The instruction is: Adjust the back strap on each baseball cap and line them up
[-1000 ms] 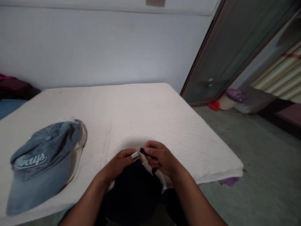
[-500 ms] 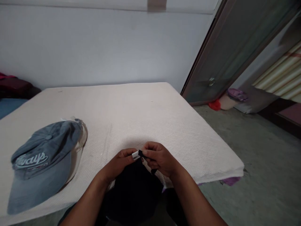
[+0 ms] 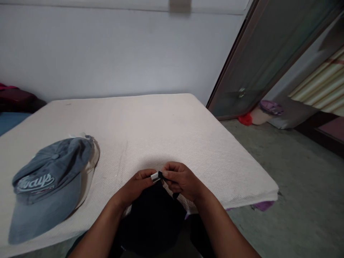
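Note:
A black cap (image 3: pixel 156 218) hangs near the front edge of the bed, close to my lap. My left hand (image 3: pixel 139 182) pinches the silvery buckle (image 3: pixel 155 177) at the cap's back between thumb and fingers. Right beside it, my right hand (image 3: pixel 181 181) is closed on the black strap (image 3: pixel 162 175), whose one end meets the buckle. A loose dark end of the strap shows below the right fingers. How far the strap runs through the buckle is too small to tell.
To the left, a blue-grey cap (image 3: pixel 53 179) with white lettering lies over a beige cap (image 3: pixel 90 179) on the white-covered bed (image 3: pixel 150 122). A dark red bag (image 3: pixel 17 99) is at the far left. A bin (image 3: pixel 262 114) stands on the floor by the glass door (image 3: pixel 258 53).

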A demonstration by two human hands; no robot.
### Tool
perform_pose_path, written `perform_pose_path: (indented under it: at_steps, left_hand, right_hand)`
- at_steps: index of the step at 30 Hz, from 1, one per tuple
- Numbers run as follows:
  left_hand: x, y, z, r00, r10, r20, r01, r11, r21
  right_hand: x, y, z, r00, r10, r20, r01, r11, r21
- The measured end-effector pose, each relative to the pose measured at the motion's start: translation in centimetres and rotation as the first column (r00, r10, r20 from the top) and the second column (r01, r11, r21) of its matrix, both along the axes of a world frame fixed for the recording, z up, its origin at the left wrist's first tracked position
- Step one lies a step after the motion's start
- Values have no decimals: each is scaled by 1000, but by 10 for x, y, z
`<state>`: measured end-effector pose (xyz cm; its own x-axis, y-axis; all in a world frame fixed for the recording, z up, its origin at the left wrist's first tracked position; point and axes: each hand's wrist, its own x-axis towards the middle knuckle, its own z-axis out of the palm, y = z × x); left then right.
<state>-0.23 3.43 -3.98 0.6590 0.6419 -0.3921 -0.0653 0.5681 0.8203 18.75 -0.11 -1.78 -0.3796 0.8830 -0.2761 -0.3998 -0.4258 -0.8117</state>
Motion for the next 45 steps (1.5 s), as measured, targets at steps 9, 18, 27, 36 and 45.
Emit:
perform_pose_path:
  at_steps: [9,18,27,36,45]
  left_hand:
    - [3,-1,9,1000,-20,13,20,1000,7]
    - [2,-1,5,1000,-16,-9,16,1000,6]
    - [5,-3,7,1000,6,-25,-6,1000,-6]
    - [8,-6,3,1000,-3,1,3,999,-45]
    - [12,-9,6,1000,-9,-7,9,1000,-18]
  right_hand:
    - [0,1,0,997,-62,42,62,998,13]
    - [0,0,1,999,-45,31,43,997,60]
    - [2,-1,1,999,-3,34,1,998,66]
    - [11,-2,-3,994,104,-22,-103,994,46]
    - [10,-2,-2,995,101,1,-101,994,43]
